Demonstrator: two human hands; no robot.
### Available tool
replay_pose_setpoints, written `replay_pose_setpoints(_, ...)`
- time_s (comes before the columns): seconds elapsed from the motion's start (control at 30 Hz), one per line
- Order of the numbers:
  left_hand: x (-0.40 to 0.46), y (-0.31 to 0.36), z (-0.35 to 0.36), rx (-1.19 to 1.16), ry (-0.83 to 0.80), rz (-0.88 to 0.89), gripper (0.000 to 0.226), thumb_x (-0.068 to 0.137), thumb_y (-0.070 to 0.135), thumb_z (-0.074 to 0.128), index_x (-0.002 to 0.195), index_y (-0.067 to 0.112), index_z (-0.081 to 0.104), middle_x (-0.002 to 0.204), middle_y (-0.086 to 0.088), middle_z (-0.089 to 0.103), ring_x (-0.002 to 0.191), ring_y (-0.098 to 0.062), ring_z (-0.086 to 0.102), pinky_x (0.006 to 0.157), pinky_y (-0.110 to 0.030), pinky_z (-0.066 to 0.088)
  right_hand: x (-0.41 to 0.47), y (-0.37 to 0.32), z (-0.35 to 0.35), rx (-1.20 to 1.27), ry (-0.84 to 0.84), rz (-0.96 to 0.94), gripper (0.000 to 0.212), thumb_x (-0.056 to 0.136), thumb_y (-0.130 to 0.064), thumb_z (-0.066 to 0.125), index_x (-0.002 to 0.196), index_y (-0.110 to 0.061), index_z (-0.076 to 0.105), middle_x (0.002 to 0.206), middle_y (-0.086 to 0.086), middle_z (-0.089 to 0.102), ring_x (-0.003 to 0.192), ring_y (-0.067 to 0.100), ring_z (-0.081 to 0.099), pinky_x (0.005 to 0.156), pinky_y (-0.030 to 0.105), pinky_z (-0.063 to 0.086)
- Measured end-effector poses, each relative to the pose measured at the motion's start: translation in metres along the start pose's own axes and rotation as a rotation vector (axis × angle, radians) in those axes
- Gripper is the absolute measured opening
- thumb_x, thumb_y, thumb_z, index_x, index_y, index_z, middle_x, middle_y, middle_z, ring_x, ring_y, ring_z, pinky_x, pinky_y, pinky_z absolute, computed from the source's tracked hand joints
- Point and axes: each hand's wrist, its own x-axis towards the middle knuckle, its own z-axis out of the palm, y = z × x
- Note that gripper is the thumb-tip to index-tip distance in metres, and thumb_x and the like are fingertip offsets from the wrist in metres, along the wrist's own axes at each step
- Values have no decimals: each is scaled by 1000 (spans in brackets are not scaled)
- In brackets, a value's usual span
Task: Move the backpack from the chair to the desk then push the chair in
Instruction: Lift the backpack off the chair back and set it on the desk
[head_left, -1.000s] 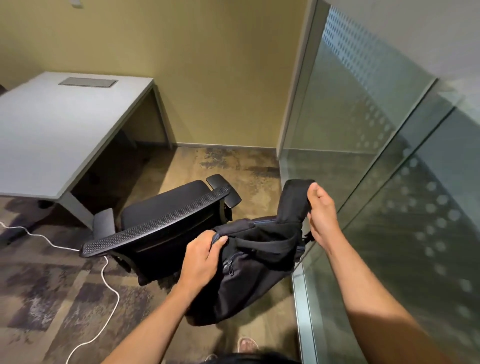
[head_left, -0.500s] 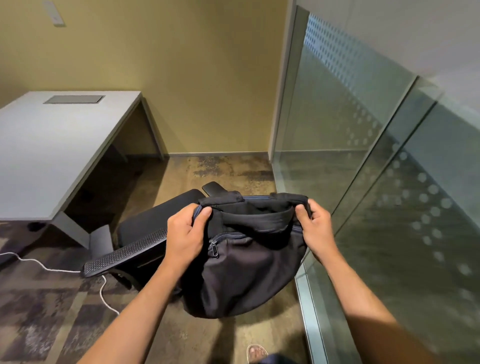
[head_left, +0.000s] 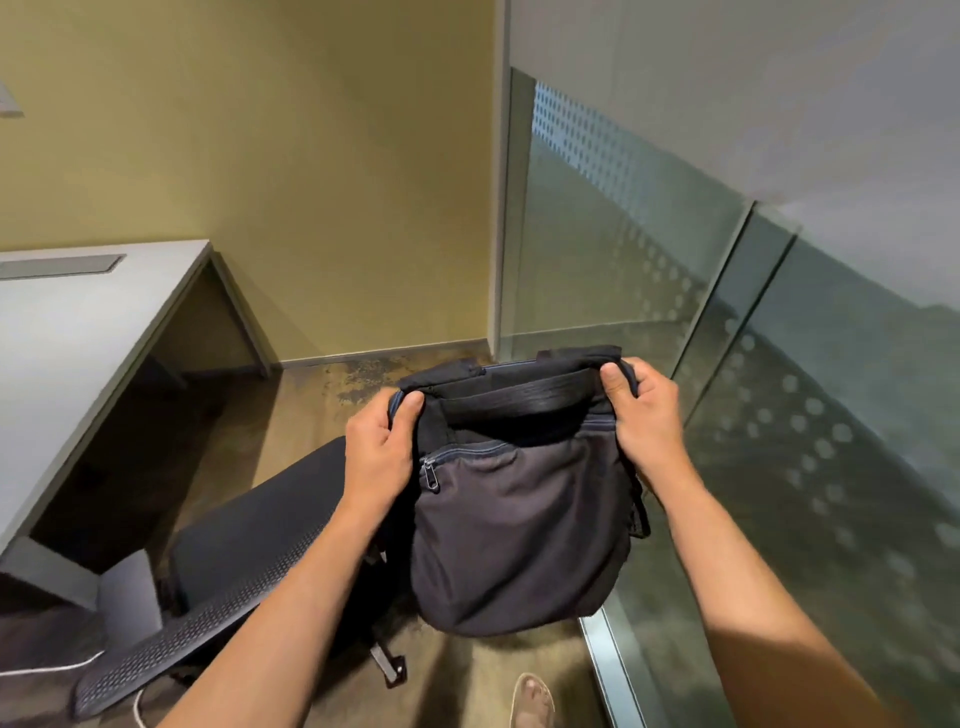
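Note:
A black backpack hangs in the air in front of me, held by its top edge with both hands. My left hand grips its upper left corner, my right hand its upper right corner. Its zipped front pocket faces me. Below and to the left stands the black office chair, seat bare, mesh backrest toward me, pulled away from the desk. The grey desk sits at the far left with a bare top.
A glass partition runs along the right, close to the bag. A yellow wall closes the back. A white cable lies on the carpet at the lower left. My sandalled foot shows at the bottom.
The backpack has come up off the chair side and now hangs higher, spread between both hands. My right hand shifted from the strap to the top corner.

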Motion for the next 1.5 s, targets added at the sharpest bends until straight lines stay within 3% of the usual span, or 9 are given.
replay_pose_setpoints(0.3, 89, -13, 63, 8, -28, -5, 41, 98, 28, 53, 73, -4, 47, 66, -7, 44, 57, -3, 33, 54, -19, 31, 88, 31, -5, 0, 39, -13, 18, 93, -38, 59, 77, -31, 63, 69, -16, 64, 67, -3, 55, 65, 23, 46)
replay_pose_setpoints(0.43, 128, -20, 94, -6, 3, -25, 42, 98, 31, 53, 72, -1, 44, 65, -4, 41, 58, -5, 31, 52, -21, 28, 132, 46, -1, -9, 56, 3, 21, 90, -46, 58, 78, -31, 64, 71, -18, 66, 68, -2, 57, 66, 27, 47)
replay_pose_setpoints(0.53, 156, -29, 108, -22, 7, -56, 42, 98, 32, 53, 78, -4, 47, 69, -6, 46, 62, -8, 36, 54, -23, 30, 162, 57, 9, -15, 76, -10, 26, 87, -55, 56, 76, -33, 62, 71, -24, 67, 67, -8, 57, 64, 17, 45)
replay_pose_setpoints(0.73, 207, -52, 118, 2, 28, -95, 32, 97, 32, 53, 71, 15, 49, 62, 13, 50, 55, 1, 39, 51, -22, 32, 213, 83, 44, 15, 32, 50, 30, 85, -60, 55, 78, -31, 63, 73, -20, 69, 70, -4, 60, 65, 20, 48)
replay_pose_setpoints(0.97, 277, -104, 124, 88, 33, -118, 37, 98, 30, 54, 77, 0, 50, 68, -7, 48, 61, -9, 38, 55, -27, 31, 285, 130, 100, 65, -60, 91, 26, 83, -62, 55, 79, -39, 67, 75, -25, 69, 71, -6, 62, 66, 16, 49)
replay_pose_setpoints(1.1, 328, -137, 123, 83, 79, -134, 30, 97, 28, 56, 68, 20, 51, 60, 11, 50, 57, -3, 41, 53, -22, 33, 340, 155, 143, 67, -134, 100, 19, 92, -45, 59, 78, -32, 65, 72, -15, 68, 73, 4, 61, 74, 40, 53)
replay_pose_setpoints(1.23, 377, -163, 119, 106, 110, -158, 32, 95, 34, 56, 65, 29, 48, 58, 10, 47, 54, -2, 40, 53, -26, 32, 388, 166, 184, 85, -215, 93, 17, 94, -38, 59, 84, -26, 65, 74, -15, 70, 73, 3, 64, 71, 34, 55)
replay_pose_setpoints(1.4, 435, -185, 113, 126, 158, -163, 29, 93, 41, 54, 64, 45, 54, 54, 26, 52, 51, 6, 45, 48, -11, 33, 442, 175, 233, 33, -273, 97, 17, 94, -43, 55, 86, -33, 66, 81, -20, 70, 78, 2, 66, 72, 31, 56)
replay_pose_setpoints(1.5, 461, -204, 104, 159, 171, -188, 27, 90, 54, 51, 67, 41, 52, 55, 24, 51, 50, 3, 44, 51, -18, 36, 469, 186, 260, 30, -305, 104, 18, 93, -48, 55, 86, -37, 67, 83, -17, 71, 79, 4, 67, 72, 32, 57)
